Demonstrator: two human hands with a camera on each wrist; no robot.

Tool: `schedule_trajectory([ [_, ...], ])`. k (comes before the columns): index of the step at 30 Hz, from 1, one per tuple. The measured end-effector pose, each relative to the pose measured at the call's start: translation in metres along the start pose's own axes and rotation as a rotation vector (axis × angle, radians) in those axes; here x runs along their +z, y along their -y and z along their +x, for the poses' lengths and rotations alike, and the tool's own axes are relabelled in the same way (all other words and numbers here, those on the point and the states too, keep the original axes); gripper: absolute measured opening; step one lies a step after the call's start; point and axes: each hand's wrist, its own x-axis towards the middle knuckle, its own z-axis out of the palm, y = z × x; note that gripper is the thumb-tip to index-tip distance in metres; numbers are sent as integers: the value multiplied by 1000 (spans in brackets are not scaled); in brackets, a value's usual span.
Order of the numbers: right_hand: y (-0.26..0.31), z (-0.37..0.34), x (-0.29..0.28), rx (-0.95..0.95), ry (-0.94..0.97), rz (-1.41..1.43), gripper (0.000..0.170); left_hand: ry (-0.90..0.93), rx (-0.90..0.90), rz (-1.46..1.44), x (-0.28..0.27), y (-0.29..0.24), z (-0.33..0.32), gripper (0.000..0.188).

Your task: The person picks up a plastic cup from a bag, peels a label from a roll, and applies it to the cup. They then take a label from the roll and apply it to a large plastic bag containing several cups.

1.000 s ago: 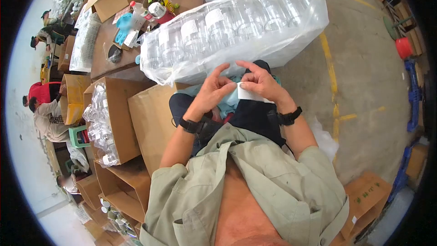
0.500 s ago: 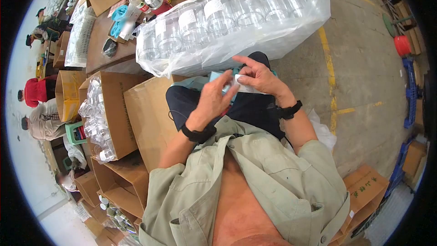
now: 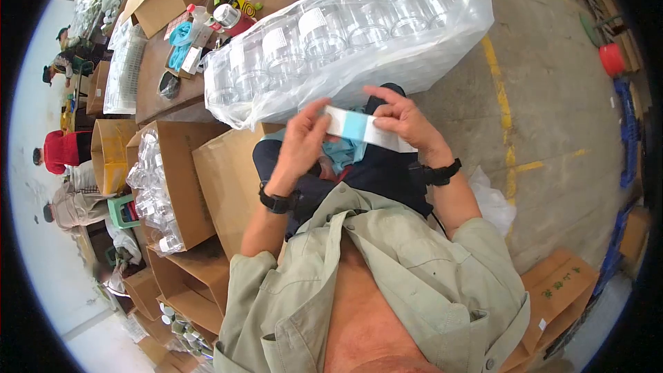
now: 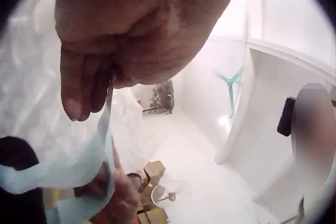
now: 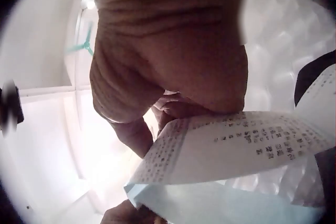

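A strip of printed white labels on pale blue backing [image 3: 355, 126] is stretched between both hands above the lap. My left hand [image 3: 302, 138] pinches its left end between thumb and finger. At the other side my right hand [image 3: 409, 124] pinches the strip near its right part, index finger extended away. Rows of small dark print cover the white label [image 5: 226, 150] in the right wrist view. From the left wrist view, the backing [image 4: 68, 174] hangs in a curve below the left fingers. Light blue material [image 3: 342, 155] lies on the lap beneath.
Ahead lies a large plastic bag [image 3: 387, 62] of clear jars, some with white labels. To the left stand a carton of clear bottles [image 3: 153, 193] and a table [image 3: 155, 69] with a red-lidded bottle and blue rolls. Other people sit farther left.
The hands, close together a second ago, have drawn apart, the left moving left. More of the strip now shows between them, with a pale blue section exposed.
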Motion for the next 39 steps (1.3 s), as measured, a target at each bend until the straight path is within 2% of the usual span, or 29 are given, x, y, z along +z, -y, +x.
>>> schedule_trajectory([
  [3,8,-8,-16,-10,-117,110,65,-98,113,50,-8,-47,19,41],
  [9,3,-18,-30,-50,-160,197,67,-175,390,178,-5,-94,88,45],
  [12,-3,-23,-33,-30,-158,229,68,-295,554,612,-8,-96,124,47],
  [17,-9,-28,-39,-42,-160,239,68,-324,703,907,-6,-95,163,58],
  [25,-8,-33,-45,-36,-201,231,67,-260,684,1021,13,-108,188,62],
  [35,-7,-36,-44,-22,-215,250,65,-256,617,1008,44,-99,210,62],
  [39,-13,-34,-44,-13,-204,258,62,-252,637,933,54,-94,209,68],
])
